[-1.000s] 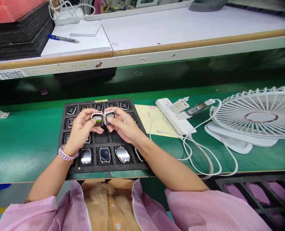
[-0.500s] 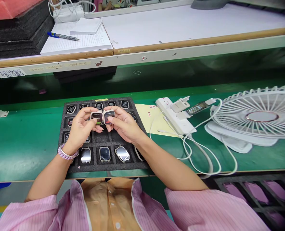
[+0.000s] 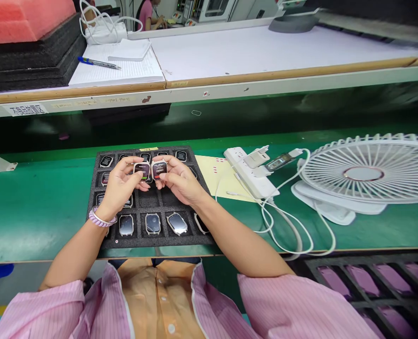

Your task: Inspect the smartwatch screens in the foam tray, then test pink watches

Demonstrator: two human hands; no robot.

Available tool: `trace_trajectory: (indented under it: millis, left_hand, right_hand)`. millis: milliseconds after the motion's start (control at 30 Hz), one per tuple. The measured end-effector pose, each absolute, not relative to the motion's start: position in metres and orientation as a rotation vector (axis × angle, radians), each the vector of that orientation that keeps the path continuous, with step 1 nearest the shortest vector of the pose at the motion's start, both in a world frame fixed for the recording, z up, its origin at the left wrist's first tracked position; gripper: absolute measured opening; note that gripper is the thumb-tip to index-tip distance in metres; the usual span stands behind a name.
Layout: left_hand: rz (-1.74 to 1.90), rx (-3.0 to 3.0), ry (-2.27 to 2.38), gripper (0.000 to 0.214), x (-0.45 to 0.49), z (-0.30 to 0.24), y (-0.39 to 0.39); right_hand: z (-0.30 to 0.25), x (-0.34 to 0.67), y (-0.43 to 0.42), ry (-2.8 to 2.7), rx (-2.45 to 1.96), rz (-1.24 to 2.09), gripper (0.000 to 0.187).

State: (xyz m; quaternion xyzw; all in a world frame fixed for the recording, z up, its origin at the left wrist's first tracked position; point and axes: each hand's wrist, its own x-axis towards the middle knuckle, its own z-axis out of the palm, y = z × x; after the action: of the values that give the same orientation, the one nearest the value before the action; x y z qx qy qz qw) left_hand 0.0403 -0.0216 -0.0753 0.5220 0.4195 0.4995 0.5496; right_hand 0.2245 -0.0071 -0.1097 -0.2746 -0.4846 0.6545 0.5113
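Note:
My left hand (image 3: pixel 120 186) is closed on a strapless smartwatch (image 3: pixel 142 168) with a lit screen showing a green bar at the bottom. Beside it, my right hand (image 3: pixel 180 181) grips a second smartwatch (image 3: pixel 159 168), its screen lit with a red bar. Both watches are held side by side, faces up, with a thumb on each lower edge. Beneath them lies a black foam tray (image 3: pixel 141 240) with several watch cases in its slots. In the front row, a dark-screened watch (image 3: pixel 153 223) and a tilted one (image 3: pixel 177 223) are visible. My hands hide part of the tray's middle.
A white power strip (image 3: pixel 251 172) with a plugged-in adapter and cables stands right of the tray on a yellow sheet (image 3: pixel 209 172). Farther right is a white fan (image 3: pixel 363 173). A raised shelf (image 3: pixel 237 54) bears paper, a pen (image 3: pixel 99 62) and foam stacks. A person sits beyond.
The camera view has shifted slightly, showing more beyond the shelf. Both hands still hold the two watches side by side; the right thumb now sits lower on its screen.

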Motion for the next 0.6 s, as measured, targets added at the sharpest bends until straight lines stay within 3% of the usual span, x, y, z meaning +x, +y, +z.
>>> trace_trajectory:
  millis: [300,533,600]
  left_hand:
    - [1.240,1.260,0.910,0.053,0.039,-0.060,-0.037]
    - [1.029,1.178,0.439,0.063,0.044,-0.010,-0.135]
    - [1.015,1.173,0.289,0.054,0.048,-0.012,-0.168]
  right_hand:
    - [-0.101,0.232,-0.013,-1.139,-0.656,1.562,0.067]
    - [-0.056,0.237,-0.078,-1.349,-0.601,1.393,0.051]
    - [-0.036,0.230,-0.116,-1.419,-0.598,1.225,0.044]
